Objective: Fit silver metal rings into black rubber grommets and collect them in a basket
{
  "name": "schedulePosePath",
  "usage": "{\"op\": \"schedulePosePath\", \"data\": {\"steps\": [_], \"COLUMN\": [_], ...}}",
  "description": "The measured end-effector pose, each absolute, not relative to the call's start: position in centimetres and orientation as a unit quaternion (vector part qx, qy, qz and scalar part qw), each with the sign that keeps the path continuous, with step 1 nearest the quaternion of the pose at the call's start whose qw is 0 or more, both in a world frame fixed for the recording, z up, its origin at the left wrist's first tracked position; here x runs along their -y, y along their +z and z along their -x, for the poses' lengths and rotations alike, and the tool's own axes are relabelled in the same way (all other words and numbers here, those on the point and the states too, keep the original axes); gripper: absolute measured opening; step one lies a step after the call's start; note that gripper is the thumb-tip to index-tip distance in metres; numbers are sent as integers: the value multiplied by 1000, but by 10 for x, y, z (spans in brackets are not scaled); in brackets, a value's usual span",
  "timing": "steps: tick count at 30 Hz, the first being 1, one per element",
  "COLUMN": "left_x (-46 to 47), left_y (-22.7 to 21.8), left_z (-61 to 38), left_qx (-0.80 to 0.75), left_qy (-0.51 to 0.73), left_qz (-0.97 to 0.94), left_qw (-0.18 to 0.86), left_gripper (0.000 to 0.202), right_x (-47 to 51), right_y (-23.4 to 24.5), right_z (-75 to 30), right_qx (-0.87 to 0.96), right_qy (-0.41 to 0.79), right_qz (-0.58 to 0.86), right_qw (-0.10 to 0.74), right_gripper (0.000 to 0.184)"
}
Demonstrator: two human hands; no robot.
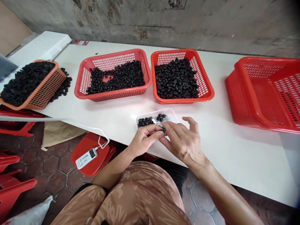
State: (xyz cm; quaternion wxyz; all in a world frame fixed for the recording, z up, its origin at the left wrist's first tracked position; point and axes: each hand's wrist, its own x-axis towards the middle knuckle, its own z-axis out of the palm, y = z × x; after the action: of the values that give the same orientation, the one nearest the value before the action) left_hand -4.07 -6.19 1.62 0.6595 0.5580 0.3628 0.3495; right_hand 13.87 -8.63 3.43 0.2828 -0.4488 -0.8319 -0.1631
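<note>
A small black part point(163, 129) is pinched between the fingertips of both hands near the front of the table. My left hand point(144, 139) closes thumb and forefinger on it from the left. From the right, my right hand point(184, 141) presses thumb and fingertips onto the same part, its little finger raised. Fingers cover most of the part, so its exact shape is hidden. Just behind the hands stands a see-through plastic tray point(173, 115). In it are black ring-shaped pieces point(145, 121) and a heap of tiny silvery pieces point(166, 118).
Two red baskets, one at centre-left point(117, 94) and one at centre point(185, 101), hold black rings. An orange basket point(48, 93) of black pieces stands left. Stacked red baskets point(240, 103) stand right. A cabled white power bank point(86, 158) lies on a red stool point(102, 156).
</note>
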Motion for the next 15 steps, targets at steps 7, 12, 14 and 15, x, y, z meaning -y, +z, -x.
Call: {"op": "schedulePosePath", "data": {"steps": [7,12,14,15], "left_x": [70,73,72,72], "left_y": [17,16,15,15], "left_z": [35,34,35,35], "left_qx": [-403,-414,-411,-409], "left_qy": [377,374,370,367], "left_qz": [-593,-596,-596,-598], "left_qw": [586,578,582,583], "left_gripper": [24,27,28,30], "right_x": [84,81,80,79], "right_y": [23,16,13,12], "right_z": [-144,-147,-147,-146], "right_qx": [864,867,866,863], "right_qy": [-131,-118,-107,-100], "right_qz": [382,361,354,352], "right_qw": [301,323,338,348], "right_gripper": [18,21,22,22]}}
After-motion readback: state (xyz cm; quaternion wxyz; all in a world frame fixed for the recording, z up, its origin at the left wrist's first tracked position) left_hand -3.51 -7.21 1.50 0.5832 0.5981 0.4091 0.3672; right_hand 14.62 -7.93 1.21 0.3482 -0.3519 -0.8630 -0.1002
